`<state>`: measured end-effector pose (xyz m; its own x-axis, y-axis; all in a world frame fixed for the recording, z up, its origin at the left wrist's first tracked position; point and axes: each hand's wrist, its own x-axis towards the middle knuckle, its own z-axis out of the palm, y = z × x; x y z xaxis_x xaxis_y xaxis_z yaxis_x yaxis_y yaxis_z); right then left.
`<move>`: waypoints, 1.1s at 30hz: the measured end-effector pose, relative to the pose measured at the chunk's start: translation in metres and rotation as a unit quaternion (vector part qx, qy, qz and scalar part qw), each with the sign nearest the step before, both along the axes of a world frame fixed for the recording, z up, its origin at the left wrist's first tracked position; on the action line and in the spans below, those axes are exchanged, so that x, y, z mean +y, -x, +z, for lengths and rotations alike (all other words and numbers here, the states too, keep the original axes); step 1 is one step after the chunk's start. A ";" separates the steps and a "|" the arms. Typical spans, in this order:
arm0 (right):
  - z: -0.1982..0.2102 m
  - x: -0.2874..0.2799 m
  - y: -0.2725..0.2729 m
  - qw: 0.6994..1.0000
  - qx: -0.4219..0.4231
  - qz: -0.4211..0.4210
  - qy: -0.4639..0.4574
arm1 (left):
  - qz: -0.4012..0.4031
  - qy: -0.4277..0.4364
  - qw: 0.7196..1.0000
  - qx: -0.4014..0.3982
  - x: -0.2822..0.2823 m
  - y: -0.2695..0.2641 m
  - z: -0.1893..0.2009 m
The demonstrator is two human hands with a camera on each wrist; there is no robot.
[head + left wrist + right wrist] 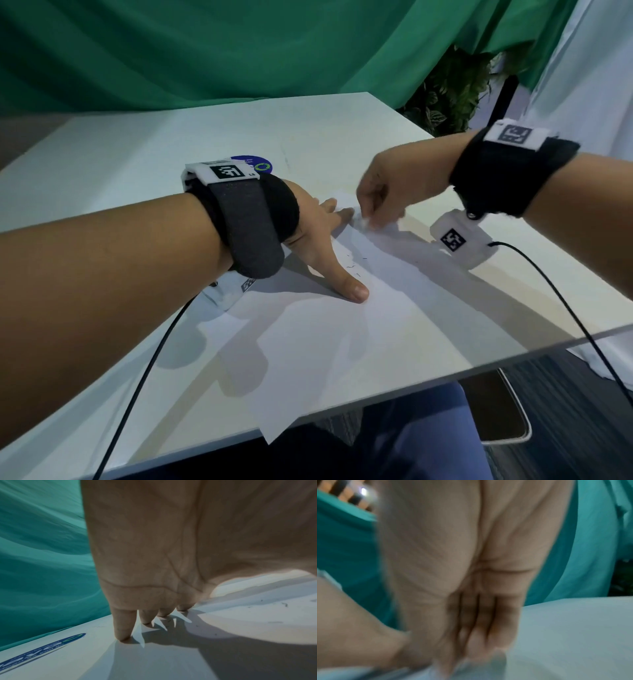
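Observation:
A white sheet of paper (342, 329) lies on the white table (137, 144), one corner hanging over the near edge. My left hand (325, 246) presses flat on the sheet's far part, fingers and thumb spread straight; in the left wrist view its fingertips (123, 630) touch the surface. My right hand (370, 217) reaches in from the right and pinches the paper's far edge, lifted and a little crumpled, just beyond the left fingertips. The right wrist view is blurred; the fingers (479, 628) curl down onto a pale raised fold of paper (498, 657).
A round blue sticker (258, 164) lies on the table behind my left wrist. Black cables (137, 377) trail off both wrist cameras over the near edge. A green curtain (205, 51) hangs behind, with a leafy plant (448, 96) at the table's far right corner.

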<state>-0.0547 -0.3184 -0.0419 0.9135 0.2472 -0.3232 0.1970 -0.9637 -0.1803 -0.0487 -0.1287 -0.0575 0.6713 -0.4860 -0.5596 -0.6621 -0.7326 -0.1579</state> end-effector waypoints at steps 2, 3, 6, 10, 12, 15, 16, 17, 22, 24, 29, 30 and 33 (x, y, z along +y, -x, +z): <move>-0.005 -0.001 -0.005 0.997 -0.081 -0.017 -0.006 | -0.002 -0.001 1.000 0.002 0.000 0.000 0.001; -0.006 0.000 -0.004 0.996 -0.088 -0.017 -0.007 | -0.002 0.000 1.000 0.004 0.000 0.000 0.000; -0.001 0.010 0.009 0.999 0.026 0.018 -0.005 | 0.002 0.007 1.000 0.013 0.002 0.001 0.001; 0.001 0.012 0.004 1.000 0.009 0.004 -0.008 | -0.007 0.009 1.000 0.003 0.001 0.000 0.000; -0.001 0.009 -0.002 0.997 -0.068 -0.030 -0.009 | -0.008 0.007 1.000 0.000 0.001 -0.001 -0.001; -0.004 0.021 0.009 0.998 -0.054 0.006 0.015 | 0.002 0.022 1.000 0.021 0.004 -0.006 -0.005; -0.004 0.029 0.017 0.999 -0.023 0.029 0.015 | -0.003 0.027 0.999 0.027 0.004 -0.008 -0.007; -0.002 0.035 0.024 0.999 0.012 0.051 0.016 | -0.011 0.027 0.999 0.029 0.004 -0.009 -0.008; 0.000 0.037 0.017 0.999 -0.040 0.012 -0.004 | -0.007 0.016 1.000 0.016 0.002 -0.011 -0.007; -0.004 0.039 0.017 0.997 -0.077 -0.001 0.004 | -0.012 0.021 1.000 0.013 0.004 -0.009 -0.006; -0.005 0.054 0.039 0.998 -0.021 0.049 0.022 | -0.036 0.075 0.996 0.032 0.005 -0.003 -0.007; -0.005 0.053 0.041 0.999 -0.011 0.038 0.007 | -0.040 0.076 0.996 0.040 0.005 -0.002 -0.006; -0.005 0.051 0.043 1.000 -0.015 0.019 -0.014 | -0.027 0.065 0.997 0.031 0.007 0.003 -0.003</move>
<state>-0.0975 -0.2670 -0.0464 0.9123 0.2908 -0.2885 0.2397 -0.9501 -0.1997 -0.0520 -0.1221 -0.0609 0.6090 -0.5911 -0.5289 -0.7060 -0.7079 -0.0219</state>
